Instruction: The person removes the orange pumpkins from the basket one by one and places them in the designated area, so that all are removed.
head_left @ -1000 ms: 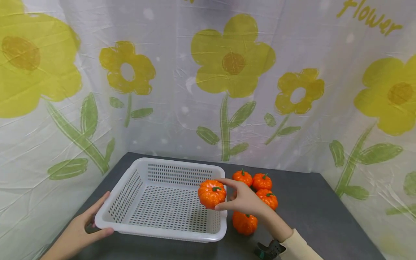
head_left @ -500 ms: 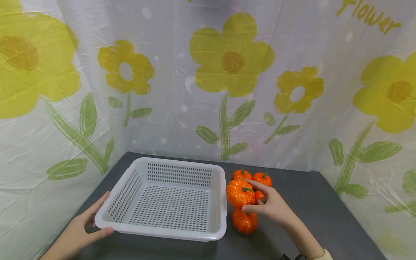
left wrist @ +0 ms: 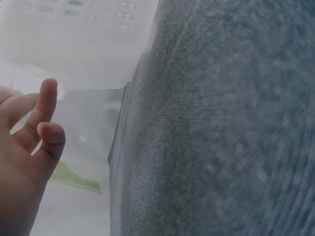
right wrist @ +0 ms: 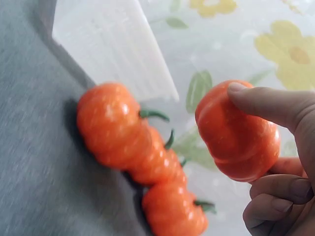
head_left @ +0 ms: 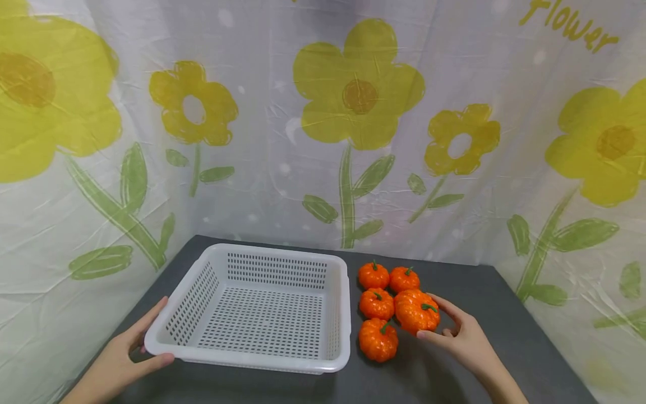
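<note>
My right hand (head_left: 466, 339) pinches a small orange pumpkin (head_left: 416, 311) with a green stem between thumb and fingers. In the right wrist view the held pumpkin (right wrist: 236, 132) appears raised off the table, its stem out of sight. Several similar pumpkins stand just left of it, among them a near one (head_left: 378, 340) and a middle one (head_left: 376, 303). At the left, my left hand (head_left: 118, 356) rests against the near left corner of a white plastic basket (head_left: 252, 362), thumb by the front rim, fingers along the side. Some left fingers (left wrist: 47, 98) show loosely bent in the left wrist view.
The basket's slotted floor (head_left: 262, 320) is visible, with nothing lying on it. A dark grey table (head_left: 484, 303) bears everything. A white curtain (head_left: 267, 185) printed with yellow flowers encloses the table at the back and both sides.
The right hand has carried its pumpkin from above the basket's right rim rightward, past the near pumpkins, to the right of the group. The left hand and basket stay in place.
</note>
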Demonstrator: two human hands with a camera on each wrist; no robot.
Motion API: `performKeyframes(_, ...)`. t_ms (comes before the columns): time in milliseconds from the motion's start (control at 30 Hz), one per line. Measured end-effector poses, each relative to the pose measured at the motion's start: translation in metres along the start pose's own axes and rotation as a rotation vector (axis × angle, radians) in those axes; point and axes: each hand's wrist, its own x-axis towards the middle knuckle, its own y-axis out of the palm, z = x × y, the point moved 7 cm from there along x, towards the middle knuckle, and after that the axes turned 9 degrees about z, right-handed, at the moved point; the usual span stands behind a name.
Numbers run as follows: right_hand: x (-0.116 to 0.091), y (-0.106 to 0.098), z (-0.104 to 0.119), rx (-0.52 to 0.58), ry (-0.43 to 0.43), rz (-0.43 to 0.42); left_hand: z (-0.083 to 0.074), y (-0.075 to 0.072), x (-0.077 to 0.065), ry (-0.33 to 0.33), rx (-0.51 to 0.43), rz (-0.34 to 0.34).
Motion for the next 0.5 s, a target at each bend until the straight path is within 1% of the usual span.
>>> performKeyframes(133,-0.005,-0.006,-0.019,-0.008,0.083,-0.019,0.0,0.0,0.0,-0.003,-0.004,0.0)
performKeyframes(300,-0.009,-0.005,-0.039,-0.033,0.155,-0.021,-0.001,-0.002,0.0,-0.001,0.012,0.003)
performKeyframes(367,-0.01,-0.003,-0.046,-0.033,0.17,-0.027,-0.001,-0.001,0.0,-0.004,0.017,0.007)
performKeyframes(500,-0.009,0.002,-0.058,-0.001,0.163,-0.017,0.0,0.0,0.0,-0.01,0.012,0.012)
